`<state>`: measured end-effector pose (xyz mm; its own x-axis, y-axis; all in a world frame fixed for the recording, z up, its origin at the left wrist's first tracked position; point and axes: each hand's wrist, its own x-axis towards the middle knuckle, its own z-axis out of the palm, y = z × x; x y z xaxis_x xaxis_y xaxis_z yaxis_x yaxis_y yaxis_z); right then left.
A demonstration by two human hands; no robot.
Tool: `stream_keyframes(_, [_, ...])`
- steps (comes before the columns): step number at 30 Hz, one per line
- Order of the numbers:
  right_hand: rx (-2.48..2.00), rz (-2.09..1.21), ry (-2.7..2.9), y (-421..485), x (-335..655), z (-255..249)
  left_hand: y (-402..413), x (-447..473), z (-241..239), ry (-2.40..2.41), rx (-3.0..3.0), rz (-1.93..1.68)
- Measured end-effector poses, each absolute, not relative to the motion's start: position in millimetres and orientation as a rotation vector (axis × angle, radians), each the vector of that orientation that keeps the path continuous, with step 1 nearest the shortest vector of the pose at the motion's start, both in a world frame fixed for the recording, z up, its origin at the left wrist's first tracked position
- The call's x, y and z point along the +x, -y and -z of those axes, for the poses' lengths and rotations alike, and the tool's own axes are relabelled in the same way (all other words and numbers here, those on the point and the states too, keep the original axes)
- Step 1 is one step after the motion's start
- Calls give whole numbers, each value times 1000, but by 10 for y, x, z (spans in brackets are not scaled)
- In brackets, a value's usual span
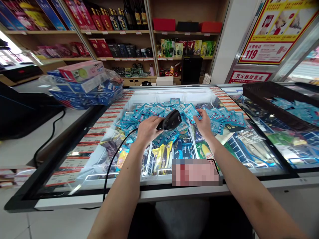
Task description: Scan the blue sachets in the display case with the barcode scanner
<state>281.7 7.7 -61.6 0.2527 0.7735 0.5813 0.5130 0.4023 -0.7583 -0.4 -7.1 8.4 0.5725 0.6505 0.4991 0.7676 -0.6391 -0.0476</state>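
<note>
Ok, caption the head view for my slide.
Left hand holds a black scanner, right hand a blue packet, above a glass-topped freezer.

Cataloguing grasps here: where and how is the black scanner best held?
The scanner is probably best gripped at its narrow end, from near left, as the left hand does: its broad head points right, away, and the cable trails left.

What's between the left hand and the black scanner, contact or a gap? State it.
Touching: the head view shows the left hand closed around the black scanner at its near end.
</note>
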Motion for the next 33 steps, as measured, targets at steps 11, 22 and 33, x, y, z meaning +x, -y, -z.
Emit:
stream_keyframes(11, [-1217,-377,1375,-127,2821,680,66,3,-63,1182,-2618,665])
stream_keyframes(22, [-1207,-412,1363,-138,2814,681,43,-1,-27,1190,-2629,585])
stream_keyframes(33, [-1588,129,1440,60,3048,462,11,-36,-9,1314,-2472,587])
